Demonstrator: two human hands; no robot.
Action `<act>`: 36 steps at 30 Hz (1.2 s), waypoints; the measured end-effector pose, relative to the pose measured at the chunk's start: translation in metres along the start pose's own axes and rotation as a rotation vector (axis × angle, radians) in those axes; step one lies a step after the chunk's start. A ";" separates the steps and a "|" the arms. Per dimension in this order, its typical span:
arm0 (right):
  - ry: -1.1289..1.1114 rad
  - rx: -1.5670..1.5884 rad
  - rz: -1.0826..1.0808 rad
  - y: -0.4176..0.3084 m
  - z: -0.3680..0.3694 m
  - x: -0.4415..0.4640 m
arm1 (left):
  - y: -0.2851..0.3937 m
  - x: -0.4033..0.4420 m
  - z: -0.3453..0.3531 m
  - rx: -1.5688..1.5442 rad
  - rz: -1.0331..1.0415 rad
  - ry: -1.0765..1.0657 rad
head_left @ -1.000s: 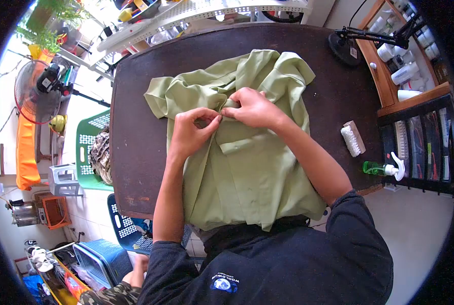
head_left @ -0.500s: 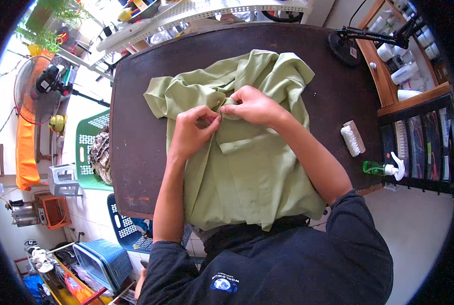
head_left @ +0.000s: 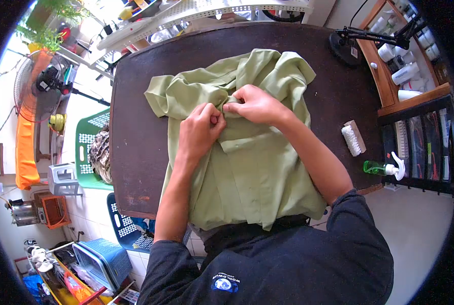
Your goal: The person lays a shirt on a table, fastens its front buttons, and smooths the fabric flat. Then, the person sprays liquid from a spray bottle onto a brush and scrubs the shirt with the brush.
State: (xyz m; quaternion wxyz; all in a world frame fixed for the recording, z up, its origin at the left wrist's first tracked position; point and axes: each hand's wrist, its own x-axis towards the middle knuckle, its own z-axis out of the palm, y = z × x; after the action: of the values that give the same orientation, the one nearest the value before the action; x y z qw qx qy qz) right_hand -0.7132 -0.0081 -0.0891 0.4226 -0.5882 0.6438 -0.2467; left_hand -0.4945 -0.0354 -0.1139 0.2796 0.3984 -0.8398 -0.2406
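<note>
1. Garment of light green cloth [head_left: 252,168] lies rumpled on the dark brown table [head_left: 140,152], its lower end reaching your body.
2. Your left hand [head_left: 199,131] is curled closed, pinching the cloth near the upper middle.
3. Your right hand [head_left: 257,105] holds a fold in a narrow thumb-and-finger pinch, just beside the left.
4. To the right, well apart, lie a white-bristled brush [head_left: 353,139] and a green bottle with a white trigger head [head_left: 382,168].
</note>
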 end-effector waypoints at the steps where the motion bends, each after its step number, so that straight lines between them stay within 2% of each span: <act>1: 0.004 -0.019 -0.008 -0.002 -0.002 -0.001 | -0.001 0.001 -0.001 -0.034 -0.016 -0.018; 3: 0.003 -0.042 -0.022 -0.003 -0.004 -0.001 | -0.003 0.001 -0.005 -0.067 -0.035 -0.028; 7: 0.230 -0.166 -0.110 0.001 -0.012 0.001 | -0.012 0.006 -0.019 -0.296 -0.101 -0.134; 8: 0.230 -0.168 -0.113 0.000 -0.015 -0.002 | -0.012 0.006 -0.019 -0.295 -0.100 -0.130; 12: 0.563 -0.220 -0.472 -0.023 -0.046 -0.026 | -0.015 0.005 -0.018 -0.317 -0.121 -0.149; 14: 0.338 -0.163 -0.490 -0.052 -0.062 -0.060 | -0.013 0.009 -0.021 -0.323 -0.117 -0.118; 15: 0.329 -0.174 -0.514 -0.061 -0.057 -0.067 | -0.012 0.011 -0.023 -0.324 -0.121 -0.112; 17: -0.006 -0.338 -0.239 -0.074 -0.042 -0.083 | -0.011 0.007 -0.030 -0.323 -0.137 -0.122; 19: -0.011 -0.584 -0.355 -0.040 0.001 -0.083 | -0.010 0.003 -0.038 -0.325 -0.148 -0.094; 20: 0.000 -0.584 -0.348 -0.026 0.023 -0.088 | -0.010 0.003 -0.042 -0.335 -0.155 -0.075; 22: 0.209 -0.715 -0.409 -0.006 0.054 -0.096 | -0.007 0.012 -0.048 -0.363 -0.155 -0.028; 24: 0.258 -0.749 -0.427 0.001 0.062 -0.103 | 0.023 0.013 -0.070 -0.497 -0.170 0.135; 25: 0.291 -0.767 -0.449 0.004 0.067 -0.108 | 0.033 0.011 -0.080 -0.504 -0.165 0.133; 27: 0.357 -0.794 -0.499 0.005 0.072 -0.114 | 0.047 0.007 -0.097 -0.904 -0.264 0.242; 33: 0.393 -0.838 -0.547 0.004 0.075 -0.130 | 0.073 -0.001 -0.109 -0.920 -0.196 0.226; 36: 0.351 -0.826 -0.614 0.009 0.079 -0.133 | 0.070 -0.003 -0.117 -1.258 -0.235 0.294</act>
State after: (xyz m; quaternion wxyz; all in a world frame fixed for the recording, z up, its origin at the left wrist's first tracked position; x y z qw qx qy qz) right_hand -0.6590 0.1361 -0.1033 -0.0493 -0.8163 0.5466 -0.1799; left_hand -0.4530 -0.0151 0.0142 0.5430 0.2768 -0.4429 -0.6575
